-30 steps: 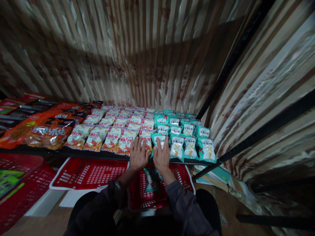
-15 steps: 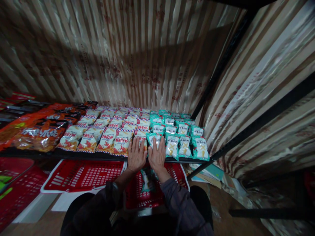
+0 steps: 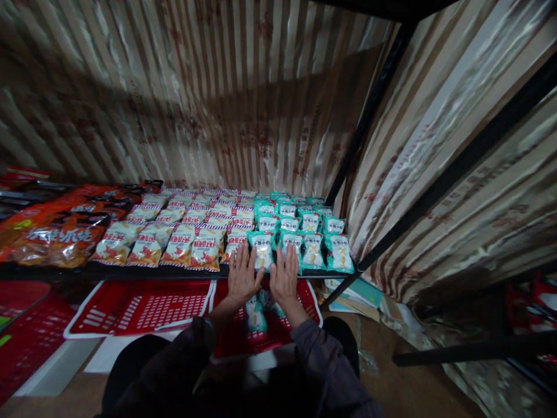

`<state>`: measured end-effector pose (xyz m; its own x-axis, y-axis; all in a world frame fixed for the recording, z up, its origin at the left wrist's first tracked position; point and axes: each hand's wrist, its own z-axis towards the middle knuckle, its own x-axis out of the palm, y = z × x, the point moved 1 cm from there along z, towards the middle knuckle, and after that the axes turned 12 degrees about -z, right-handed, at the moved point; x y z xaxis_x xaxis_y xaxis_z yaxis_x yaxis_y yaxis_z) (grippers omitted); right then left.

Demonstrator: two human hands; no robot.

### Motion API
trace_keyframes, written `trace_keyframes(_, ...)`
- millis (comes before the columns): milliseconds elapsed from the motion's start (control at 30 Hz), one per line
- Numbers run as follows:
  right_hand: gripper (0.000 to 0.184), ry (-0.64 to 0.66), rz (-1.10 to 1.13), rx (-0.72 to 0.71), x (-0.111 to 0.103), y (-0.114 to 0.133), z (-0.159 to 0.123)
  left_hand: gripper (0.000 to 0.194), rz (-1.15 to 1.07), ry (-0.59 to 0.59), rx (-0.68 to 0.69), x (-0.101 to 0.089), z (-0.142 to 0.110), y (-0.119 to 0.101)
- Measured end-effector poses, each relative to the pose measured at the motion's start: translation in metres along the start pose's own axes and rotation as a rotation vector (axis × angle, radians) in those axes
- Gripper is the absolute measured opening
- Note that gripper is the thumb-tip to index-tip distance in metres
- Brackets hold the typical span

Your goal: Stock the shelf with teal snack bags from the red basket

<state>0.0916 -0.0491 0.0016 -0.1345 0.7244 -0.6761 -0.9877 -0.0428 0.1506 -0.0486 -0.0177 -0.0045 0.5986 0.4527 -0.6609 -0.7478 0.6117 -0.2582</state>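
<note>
My left hand (image 3: pixel 243 276) is open at the shelf's front edge, fingers stretched upward, between a white-and-red snack bag (image 3: pixel 234 244) and a teal snack bag (image 3: pixel 263 249). Close to its right, my right hand (image 3: pixel 285 278) is open too, its fingers lying over the front of another teal bag (image 3: pixel 292 239). Neither hand grips anything. Whether the fingertips press on the bags I cannot tell. Below my wrists, a few teal bags (image 3: pixel 256 316) lie in a red basket (image 3: pixel 230 342), partly hidden by my arms.
Rows of white-and-red bags (image 3: pixel 148 241) and orange-black bags (image 3: pixel 65 238) fill the black shelf (image 3: pixel 143 271) to the left. Another red basket (image 3: pixel 174 302) sits beneath it. A black post (image 3: pixel 369 255) stands at the right, with books or papers (image 3: pixel 361 290) behind.
My hands have drawn apart and slightly back; the teal bag between them now shows its whole front. The camera view has shifted a little to the right.
</note>
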Motion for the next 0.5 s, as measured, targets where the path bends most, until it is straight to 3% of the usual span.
trace_keyframes(233,0.053,-0.002,-0.008,0.095,-0.004,-0.038,0.000,0.064,-0.035,-0.045,-0.049,0.009,0.001,-0.003)
trace_keyframes(500,0.052,0.022,0.057,0.024,0.008,-0.049,0.002,0.065,-0.034,-0.111,-0.050,0.016,-0.002,-0.008)
